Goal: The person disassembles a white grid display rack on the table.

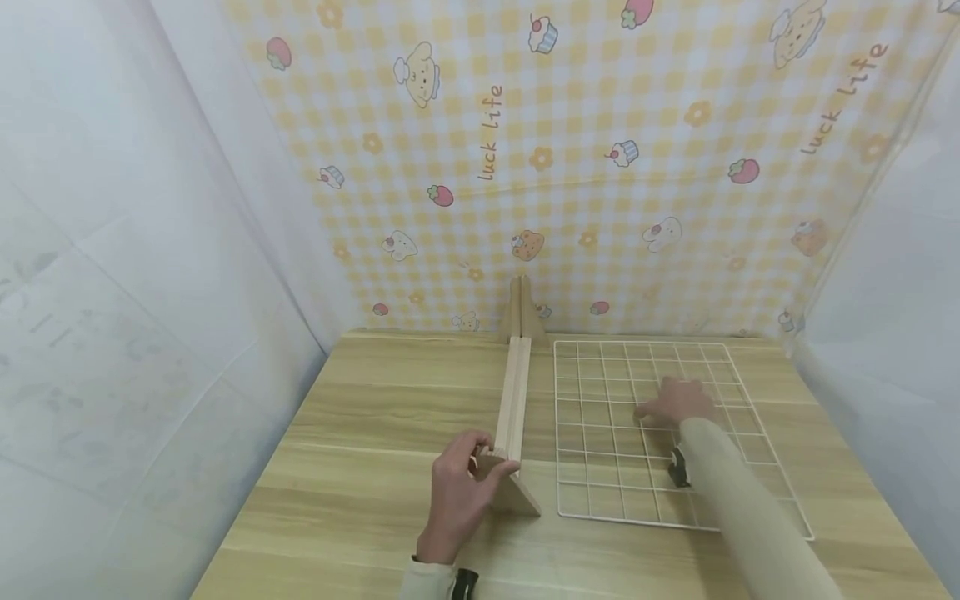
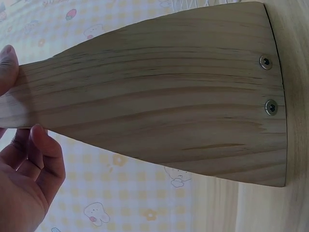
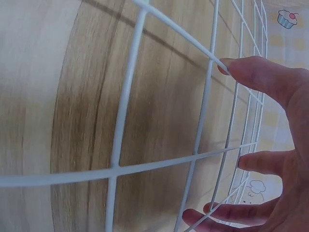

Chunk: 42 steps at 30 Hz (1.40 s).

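A wooden stand (image 1: 513,396) runs front to back on the table, with two pale slats between upright end boards. My left hand (image 1: 457,493) holds the narrow top of its near end board (image 2: 164,101), thumb on one edge and fingers at the other. That board widens towards its foot, where two metal screws (image 2: 271,107) show. To the right lies a white wire grid panel (image 1: 600,454). My right hand (image 1: 681,402) is over the grid's middle, fingers spread, with the thumb (image 3: 256,72) and fingertips touching the wires. Whether the grid lies flat or slightly raised is unclear.
A wood-grain table (image 1: 352,467) bears both things. Behind it hangs a yellow checked cloth (image 1: 585,208) with cartoon prints, close to the stand's far end board (image 1: 522,308). White sheets (image 1: 150,250) flank the table on both sides.
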{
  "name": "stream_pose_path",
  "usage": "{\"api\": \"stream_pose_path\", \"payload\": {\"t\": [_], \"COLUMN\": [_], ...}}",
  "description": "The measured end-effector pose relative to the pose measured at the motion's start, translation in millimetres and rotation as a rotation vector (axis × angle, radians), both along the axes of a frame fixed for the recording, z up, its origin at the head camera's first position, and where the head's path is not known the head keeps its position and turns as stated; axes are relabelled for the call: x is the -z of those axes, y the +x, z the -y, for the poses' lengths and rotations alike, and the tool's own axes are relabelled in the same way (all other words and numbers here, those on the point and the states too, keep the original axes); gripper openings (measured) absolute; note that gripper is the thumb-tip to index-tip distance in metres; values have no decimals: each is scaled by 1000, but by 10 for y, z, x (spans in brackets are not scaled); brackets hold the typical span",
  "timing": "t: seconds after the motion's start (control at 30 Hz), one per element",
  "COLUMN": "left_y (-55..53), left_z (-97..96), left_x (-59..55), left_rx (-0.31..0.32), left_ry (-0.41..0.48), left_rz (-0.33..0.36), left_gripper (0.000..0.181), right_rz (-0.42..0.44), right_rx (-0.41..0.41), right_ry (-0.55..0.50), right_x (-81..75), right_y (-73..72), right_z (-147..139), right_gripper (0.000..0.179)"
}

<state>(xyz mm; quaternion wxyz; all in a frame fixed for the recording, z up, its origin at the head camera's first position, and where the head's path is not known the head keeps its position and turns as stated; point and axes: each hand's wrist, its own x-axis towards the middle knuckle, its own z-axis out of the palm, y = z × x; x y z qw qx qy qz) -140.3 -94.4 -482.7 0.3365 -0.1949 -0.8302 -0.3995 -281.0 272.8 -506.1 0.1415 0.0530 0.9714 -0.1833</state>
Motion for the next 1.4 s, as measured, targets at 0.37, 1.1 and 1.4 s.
{"api": "stream_pose_path", "payload": {"t": [0.37,1.1,1.4], "left_y": [-20,-9,-43], "left_z": [-41,-31,69], "left_x": [-24,-43,-40], "left_rx": [-3,20,124], "left_ry": [-3,4,48], "left_rz": [30,34,129], "left_gripper": [37,38,31], "right_rz": [-8,-59,-79], "right_rx": [21,27,23], "right_ry": [19,73,63], "right_x": [86,183,260], "right_y": [-29,-39,-28], "right_z": [41,204,187], "right_gripper": [88,84,84]}}
